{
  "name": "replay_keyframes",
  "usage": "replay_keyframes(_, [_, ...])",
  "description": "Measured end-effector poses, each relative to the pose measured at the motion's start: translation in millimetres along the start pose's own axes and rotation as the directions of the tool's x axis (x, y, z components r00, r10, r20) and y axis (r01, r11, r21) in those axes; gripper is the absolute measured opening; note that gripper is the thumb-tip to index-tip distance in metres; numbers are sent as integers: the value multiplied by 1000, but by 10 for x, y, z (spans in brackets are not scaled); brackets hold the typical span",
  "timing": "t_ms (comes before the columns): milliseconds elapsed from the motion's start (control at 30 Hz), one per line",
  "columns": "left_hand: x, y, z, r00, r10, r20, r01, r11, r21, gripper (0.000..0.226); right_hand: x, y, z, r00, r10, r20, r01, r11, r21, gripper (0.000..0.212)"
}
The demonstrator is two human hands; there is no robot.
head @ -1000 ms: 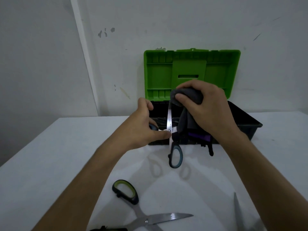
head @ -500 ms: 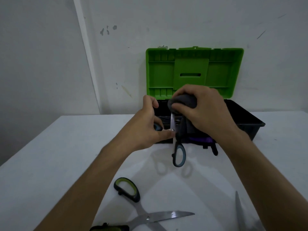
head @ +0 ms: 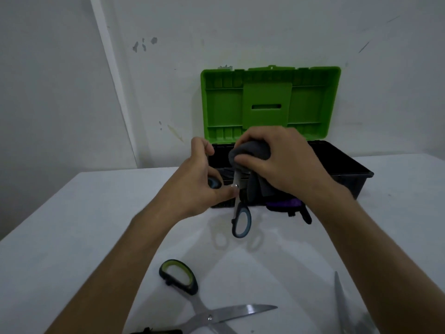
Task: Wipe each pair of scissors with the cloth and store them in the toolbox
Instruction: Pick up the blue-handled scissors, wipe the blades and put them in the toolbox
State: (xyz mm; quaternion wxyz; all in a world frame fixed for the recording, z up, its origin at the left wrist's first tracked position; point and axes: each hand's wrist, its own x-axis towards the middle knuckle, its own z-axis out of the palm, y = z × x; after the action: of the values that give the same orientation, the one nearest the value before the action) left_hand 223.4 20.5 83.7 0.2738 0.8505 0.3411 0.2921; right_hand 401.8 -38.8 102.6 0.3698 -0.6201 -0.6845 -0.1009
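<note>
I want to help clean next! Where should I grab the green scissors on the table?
Take the green scissors by the black and green handle loop, coming from the left. They lie open, with a bare blade pointing right, so that side is sharp. The loop lies flat and clear of the hands, and your fingers fit through it.

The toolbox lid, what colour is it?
Bright green; the toolbox lid stands open against the wall, clearest in the head view.
</note>
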Motion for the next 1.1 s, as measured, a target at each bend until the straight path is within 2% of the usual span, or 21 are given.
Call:
replay_keyframes(100, [2,27,56,999,42,24,-42,999,2,63,0,76,-55,980,59,-192,-61,998,-4,19])
replay_keyframes(167, [14,28,47,999,42,24,-43,997,65,58,-8,121,-101,957,87,-276,-87,996,11,19])
replay_keyframes(233, [19,-10,18,999,53,14,-54,986,157,46,3,153,-173,935,101,-339,-93,995,41,19])
replay_keyframes(333, [26,-94,-29,991,94,-91,-73,975,212,22,25,148,-302,919,102,-380,-57,990,126,16])
replay_keyframes(467, [44,-131,-81,976,89,-200,-40,970,238,5,26,92,-435,938,57,-341,3,985,173,14])
replay_keyframes(667, [39,-33,-92,978,22,-206,9,989,147,20,12,18,-507,997,-21,-73,35,980,195,12])
replay_keyframes(867, [17,66,-197,907,103,-409,-26,982,189,13,26,-48,-558,983,-31,-183,83,956,283,11])
replay_keyframes(1100, [74,-66,-95,909,110,-402,-49,986,159,6,16,-30,-451,998,-54,-45,62,977,203,13])
